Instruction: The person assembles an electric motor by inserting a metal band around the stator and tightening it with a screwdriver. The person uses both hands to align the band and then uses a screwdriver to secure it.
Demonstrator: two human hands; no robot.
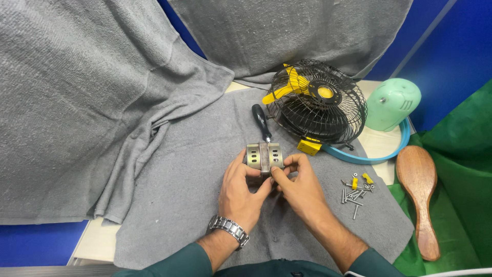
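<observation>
a: what do the hands have?

b: both hands close on a small metal motor housing (264,156), a grey drum with oval slots and a band round its middle. the left hand (241,192) has its grip clamped on the near left edge, thumb on the rim. the right hand (302,187) pinches the lower right rim between thumb and fingertips. it sits just above a grey towel (179,205) spread over the surface; whether it touches the cloth i can't quite tell.

a: how would it handle?

b: stiff and, i'd judge, heavy for its size. smooth metal, so a bit slippery; the rims and slots are the best places to hold.

a: and around the grip?

b: just beyond the housing lies a black-handled screwdriver (260,122), its tip touching or going behind the top. beyond and to the right stands a black wire fan cage (328,120) with yellow blades (287,88). further right, a pale green cover (392,104) and a blue ring (376,156). right of the right hand, loose screws (353,196), then a wooden brush (419,197) on green cloth.
</observation>
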